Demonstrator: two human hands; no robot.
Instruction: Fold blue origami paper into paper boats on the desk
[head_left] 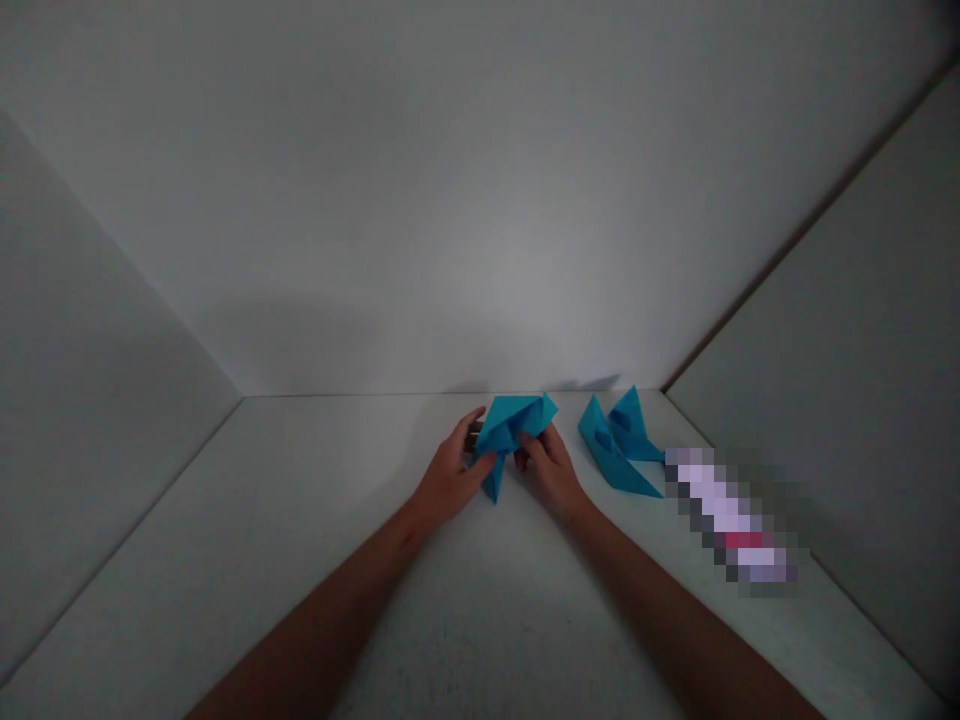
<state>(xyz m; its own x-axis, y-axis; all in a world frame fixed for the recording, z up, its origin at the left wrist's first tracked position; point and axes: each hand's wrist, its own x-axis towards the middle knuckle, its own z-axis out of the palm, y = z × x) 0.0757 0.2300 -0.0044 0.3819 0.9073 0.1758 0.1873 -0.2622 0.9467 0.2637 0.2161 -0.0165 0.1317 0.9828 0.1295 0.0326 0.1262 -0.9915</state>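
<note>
A partly folded blue paper figure is held just above the white table, near its far edge. My left hand pinches its left side, thumb on the lower flap. My right hand grips its right side with fingers closed on the paper. To the right lie two finished blue paper boats, side by side on the table, apart from my hands.
White walls close in the table at the back, left and right. A blurred white and red object lies at the right, just past the paper boats.
</note>
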